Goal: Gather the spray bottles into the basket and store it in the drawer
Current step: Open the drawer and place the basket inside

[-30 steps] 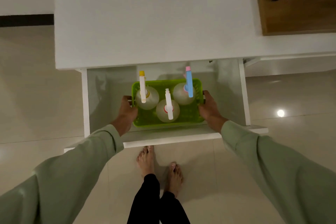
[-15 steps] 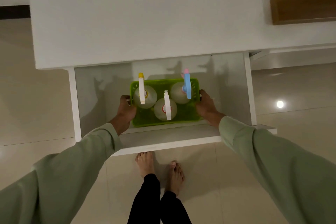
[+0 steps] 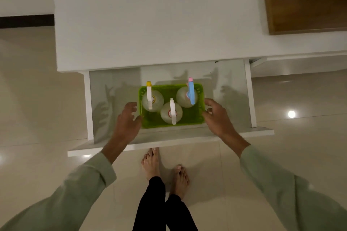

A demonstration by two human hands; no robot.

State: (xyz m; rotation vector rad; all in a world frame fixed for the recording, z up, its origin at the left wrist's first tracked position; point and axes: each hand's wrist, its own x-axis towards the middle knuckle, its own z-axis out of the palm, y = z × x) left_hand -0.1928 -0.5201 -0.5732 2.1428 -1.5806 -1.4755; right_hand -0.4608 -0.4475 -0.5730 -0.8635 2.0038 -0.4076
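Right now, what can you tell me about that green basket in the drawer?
The green basket is a small rectangular tub of bright, slotted plastic with rounded corners. It sits flat on the floor of the open white drawer, near its front. Three round spray bottles stand upright inside it. The left hand and right hand flank its short sides, fingers spread; neither grips it.

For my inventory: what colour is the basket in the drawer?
Bright green; the basket shows clearly in the head view.
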